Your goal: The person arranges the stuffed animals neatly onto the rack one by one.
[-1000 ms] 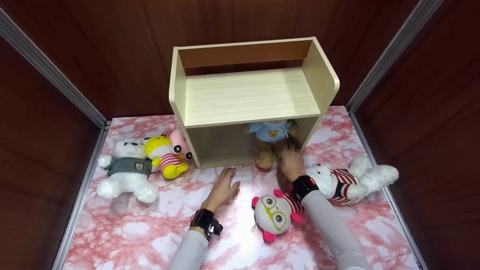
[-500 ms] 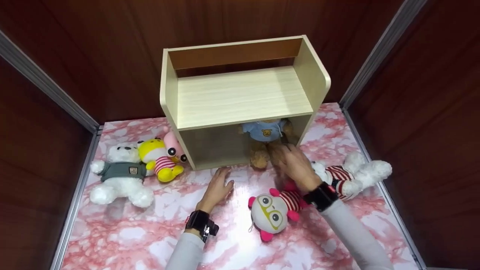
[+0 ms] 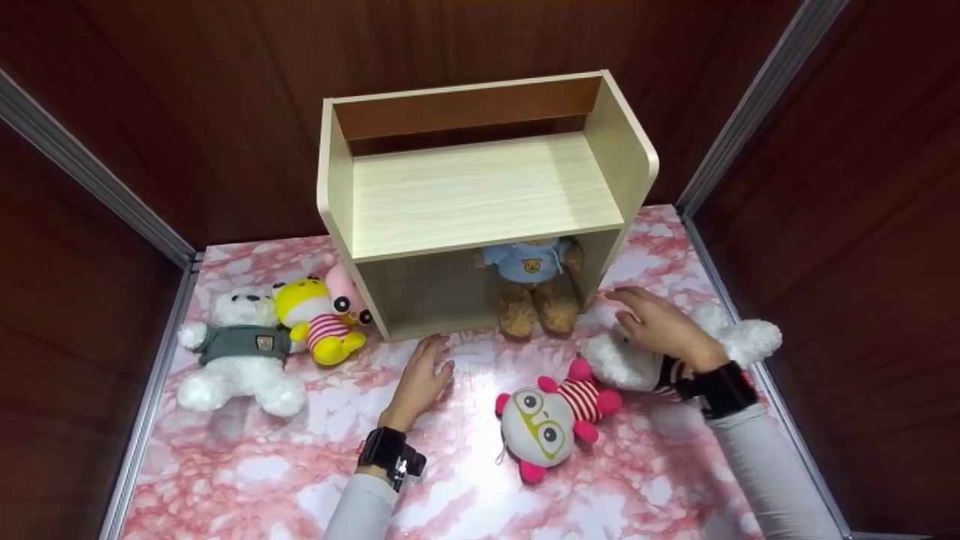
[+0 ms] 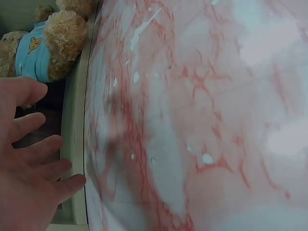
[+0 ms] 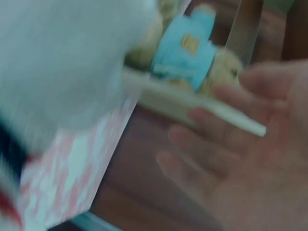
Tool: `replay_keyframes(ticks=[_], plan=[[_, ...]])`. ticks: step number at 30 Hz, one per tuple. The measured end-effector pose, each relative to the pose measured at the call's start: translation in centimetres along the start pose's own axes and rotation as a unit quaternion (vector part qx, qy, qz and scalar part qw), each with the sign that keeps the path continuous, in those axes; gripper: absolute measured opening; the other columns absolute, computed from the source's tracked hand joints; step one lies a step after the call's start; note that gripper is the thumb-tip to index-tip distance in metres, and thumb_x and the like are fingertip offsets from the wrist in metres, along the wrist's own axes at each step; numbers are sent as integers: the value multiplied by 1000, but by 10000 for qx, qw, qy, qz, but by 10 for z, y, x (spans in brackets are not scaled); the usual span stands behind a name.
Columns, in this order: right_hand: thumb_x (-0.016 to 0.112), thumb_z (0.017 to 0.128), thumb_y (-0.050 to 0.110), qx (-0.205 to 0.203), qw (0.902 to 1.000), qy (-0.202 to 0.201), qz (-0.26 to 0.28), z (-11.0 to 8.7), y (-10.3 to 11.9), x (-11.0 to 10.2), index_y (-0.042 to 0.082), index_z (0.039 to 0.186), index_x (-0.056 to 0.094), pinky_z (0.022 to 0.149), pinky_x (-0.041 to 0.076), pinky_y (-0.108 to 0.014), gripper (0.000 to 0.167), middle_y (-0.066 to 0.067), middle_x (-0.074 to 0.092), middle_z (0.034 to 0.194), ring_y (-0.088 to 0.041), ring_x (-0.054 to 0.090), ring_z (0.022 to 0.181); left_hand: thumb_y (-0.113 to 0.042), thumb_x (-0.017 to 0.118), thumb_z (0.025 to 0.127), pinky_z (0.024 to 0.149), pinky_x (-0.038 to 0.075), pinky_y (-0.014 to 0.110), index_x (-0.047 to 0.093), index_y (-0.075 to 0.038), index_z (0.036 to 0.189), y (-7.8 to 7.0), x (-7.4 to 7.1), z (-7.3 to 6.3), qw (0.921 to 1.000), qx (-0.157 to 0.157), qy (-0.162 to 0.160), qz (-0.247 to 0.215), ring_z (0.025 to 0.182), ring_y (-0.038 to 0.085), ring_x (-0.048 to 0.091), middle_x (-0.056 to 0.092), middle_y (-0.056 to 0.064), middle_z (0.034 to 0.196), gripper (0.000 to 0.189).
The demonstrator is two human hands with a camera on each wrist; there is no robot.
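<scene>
A brown teddy bear in a blue hoodie sits in the lower right of the wooden shelf, its head hidden by the upper board. My right hand hovers over a white plush toy with a striped outfit, fingers spread and holding nothing. In the right wrist view the right hand is blurred, with white fur filling the upper left. My left hand is in front of the shelf's lower left, fingers extended and empty. The left wrist view shows the relaxed left fingers beside the shelf's bottom edge.
A panda-like plush with yellow glasses lies in front of the shelf. On the left sit a white bear in a green shirt, a yellow plush and a pink plush. Dark wooden walls surround the marbled tabletop.
My right hand has come away from the teddy bear's legs and moved right, over the white plush toy. The left hand stays almost where it was. The head view has shifted slightly.
</scene>
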State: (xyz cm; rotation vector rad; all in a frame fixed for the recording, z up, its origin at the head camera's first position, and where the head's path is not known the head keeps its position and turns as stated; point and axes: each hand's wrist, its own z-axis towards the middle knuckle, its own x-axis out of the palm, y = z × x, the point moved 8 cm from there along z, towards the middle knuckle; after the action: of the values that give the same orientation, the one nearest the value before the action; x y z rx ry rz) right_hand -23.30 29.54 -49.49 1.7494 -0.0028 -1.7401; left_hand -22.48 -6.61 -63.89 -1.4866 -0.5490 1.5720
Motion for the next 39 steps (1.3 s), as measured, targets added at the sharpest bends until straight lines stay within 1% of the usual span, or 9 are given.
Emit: replay_keyframes(ticks=[6, 12, 16, 21, 23, 27, 29, 31, 39], plan=[[67, 94, 4, 423, 9922, 1055, 520, -17, -26, 0, -9, 145, 50, 113, 35, -65, 55, -32, 51, 146, -51, 44, 138, -5, 68, 95, 111, 44, 54, 57, 5, 139, 4, -6, -2, 9996, 42, -146, 217, 131, 43, 54, 53, 25, 144, 47], [82, 89, 27, 1357, 9630, 1979, 1225, -35, -51, 19, -11, 158, 25, 117, 30, -65, 97, -38, 32, 157, -54, 34, 143, -5, 68, 96, 110, 45, 54, 58, 3, 139, 5, -12, -4, 9997, -20, -188, 183, 132, 43, 53, 53, 24, 144, 45], [86, 85, 35, 1636, 9512, 2255, 1330, -43, -61, 33, -10, 160, 15, 118, 28, -64, 113, -39, 27, 158, -54, 32, 144, -5, 67, 97, 110, 45, 54, 59, 3, 139, 5, -16, -4, 9996, -63, -239, 165, 132, 43, 53, 53, 25, 144, 44], [89, 81, 40, 1785, 9477, 2331, 1254, -45, -71, 50, -9, 161, 6, 119, 25, -63, 125, -40, 21, 160, -54, 28, 146, -8, 66, 97, 111, 45, 53, 59, 4, 139, 7, -17, -6, 9995, -90, -198, 210, 133, 43, 53, 53, 25, 145, 44], [90, 80, 39, 1783, 9466, 2273, 1429, -44, -73, 56, -8, 161, 9, 119, 27, -62, 124, -39, 27, 159, -52, 33, 144, -8, 67, 97, 111, 44, 54, 59, 4, 139, 7, -17, -7, 9996, -95, -189, 211, 133, 44, 53, 53, 25, 145, 45], [91, 78, 32, 1553, 9499, 2097, 1723, -45, -76, 66, -7, 152, 34, 108, 40, -53, 101, -28, 54, 139, -41, 53, 124, -7, 67, 97, 110, 44, 55, 59, 4, 138, 7, -17, -7, 9996, -99, -201, 157, 133, 45, 52, 53, 26, 144, 44], [92, 78, 29, 1399, 9529, 1981, 1821, -44, -78, 70, -5, 143, 45, 101, 44, -47, 87, -19, 61, 126, -32, 57, 113, -8, 67, 97, 111, 44, 55, 59, 4, 139, 8, -18, -7, 9996, -136, -202, 138, 133, 44, 52, 53, 25, 144, 44], [91, 79, 29, 1293, 9568, 1883, 1797, -44, -79, 72, -5, 139, 48, 98, 46, -45, 81, -15, 63, 121, -28, 58, 109, -8, 67, 97, 111, 44, 54, 59, 3, 138, 9, -18, -7, 9996, -132, -227, 137, 133, 43, 53, 53, 24, 144, 43], [87, 80, 46, 1542, 9701, 1524, 1087, -50, -86, 65, -7, 142, 46, 100, 49, -53, 91, -25, 66, 124, -38, 61, 115, -6, 67, 96, 111, 44, 54, 60, 4, 137, 4, -17, -6, 9995, 10, -297, 134, 132, 43, 53, 54, 25, 143, 42]])
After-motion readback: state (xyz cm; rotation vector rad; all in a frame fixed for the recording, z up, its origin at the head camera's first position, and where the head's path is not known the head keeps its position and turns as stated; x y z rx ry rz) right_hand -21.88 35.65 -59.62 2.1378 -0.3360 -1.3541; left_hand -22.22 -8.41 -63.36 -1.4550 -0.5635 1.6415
